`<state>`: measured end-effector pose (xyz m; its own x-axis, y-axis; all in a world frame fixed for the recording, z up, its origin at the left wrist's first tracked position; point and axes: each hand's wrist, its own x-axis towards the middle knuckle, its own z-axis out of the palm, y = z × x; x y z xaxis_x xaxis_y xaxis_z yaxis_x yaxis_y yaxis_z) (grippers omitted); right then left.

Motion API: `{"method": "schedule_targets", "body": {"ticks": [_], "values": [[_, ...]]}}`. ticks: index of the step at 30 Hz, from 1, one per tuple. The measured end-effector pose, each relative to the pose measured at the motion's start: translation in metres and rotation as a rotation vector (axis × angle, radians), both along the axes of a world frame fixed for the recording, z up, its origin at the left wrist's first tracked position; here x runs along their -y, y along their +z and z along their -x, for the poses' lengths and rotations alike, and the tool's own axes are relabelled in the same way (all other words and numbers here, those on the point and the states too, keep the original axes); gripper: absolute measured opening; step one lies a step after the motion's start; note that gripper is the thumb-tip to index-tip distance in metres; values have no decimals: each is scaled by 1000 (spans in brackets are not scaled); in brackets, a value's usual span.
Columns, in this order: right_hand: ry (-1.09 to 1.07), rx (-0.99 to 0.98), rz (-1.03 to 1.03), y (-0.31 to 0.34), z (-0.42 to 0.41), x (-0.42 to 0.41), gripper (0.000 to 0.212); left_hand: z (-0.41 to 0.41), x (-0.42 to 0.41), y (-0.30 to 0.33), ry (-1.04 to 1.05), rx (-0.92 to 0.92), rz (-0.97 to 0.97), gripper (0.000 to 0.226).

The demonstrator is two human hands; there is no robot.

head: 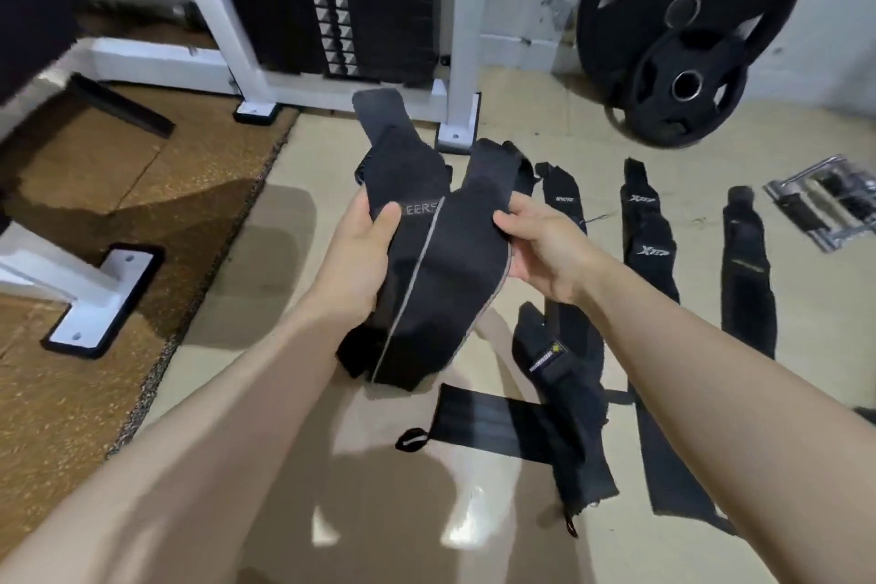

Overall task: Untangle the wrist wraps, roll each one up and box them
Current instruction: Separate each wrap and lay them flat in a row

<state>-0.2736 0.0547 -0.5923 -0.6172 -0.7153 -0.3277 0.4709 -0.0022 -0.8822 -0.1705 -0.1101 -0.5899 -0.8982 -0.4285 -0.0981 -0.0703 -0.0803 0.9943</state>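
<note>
— Where's the open floor (303, 398)?
— Left of the wraps (649, 247), up to the mat (95, 394).
— And ahead?
— Frame (462, 38) and plate (687, 28) block it; a handle (829, 209) crowds the right.

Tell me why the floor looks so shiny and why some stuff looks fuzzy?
In the head view, light bounces off the glossy floor tiles as white glare; the arms cast dark shadows there. The weight plates and top corners look smeared and bent by the wide lens and motion. The wraps held by the left hand and right hand are fairly sharp.
</note>
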Motion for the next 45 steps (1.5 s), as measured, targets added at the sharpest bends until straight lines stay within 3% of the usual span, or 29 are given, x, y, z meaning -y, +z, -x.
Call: {"method": "schedule_targets", "body": {"ticks": [3,8,16,20,23,25,27,29,31,32,33,34,39,41,45], "values": [[-14,-94,64,46,3,-3,33,12,-7,41,-46,-59,-70,28],[-58,-316,-106,97,6,-10,14,20,-7,82,-48,-144,-198,37],[-154,-294,-36,106,13,-27,24,20,-16,96,-9,-181,-308,39],[-182,-244,175,100,17,-42,36,20,-22,94,-6,-149,-279,38],[-80,-270,404,90,22,-42,21,21,-22,85,-10,-121,-240,36],[-276,-484,576,79,30,-44,19,23,-22,77,-15,-90,-217,35],[-364,-407,800,59,42,-48,31,22,-23,68,-5,-58,-210,33],[-259,-287,852,36,56,-56,33,22,-26,61,14,-40,-210,31],[-310,-202,601,41,40,-58,39,23,-29,56,37,-20,-198,27],[-311,-224,333,48,36,-49,41,24,-30,55,50,-8,-187,25],[-223,-130,162,54,38,-38,40,26,-30,53,64,3,-170,25],[-267,-8,57,54,41,-36,38,28,-30,52,80,14,-151,25],[-276,-338,-496,40,38,-11,29,33,-27,39,164,67,-41,26],[-299,-271,-423,43,42,-7,26,33,-26,33,208,77,-33,25],[-574,39,114,71,63,-12,28,32,-23,24,269,105,-42,24]]}}
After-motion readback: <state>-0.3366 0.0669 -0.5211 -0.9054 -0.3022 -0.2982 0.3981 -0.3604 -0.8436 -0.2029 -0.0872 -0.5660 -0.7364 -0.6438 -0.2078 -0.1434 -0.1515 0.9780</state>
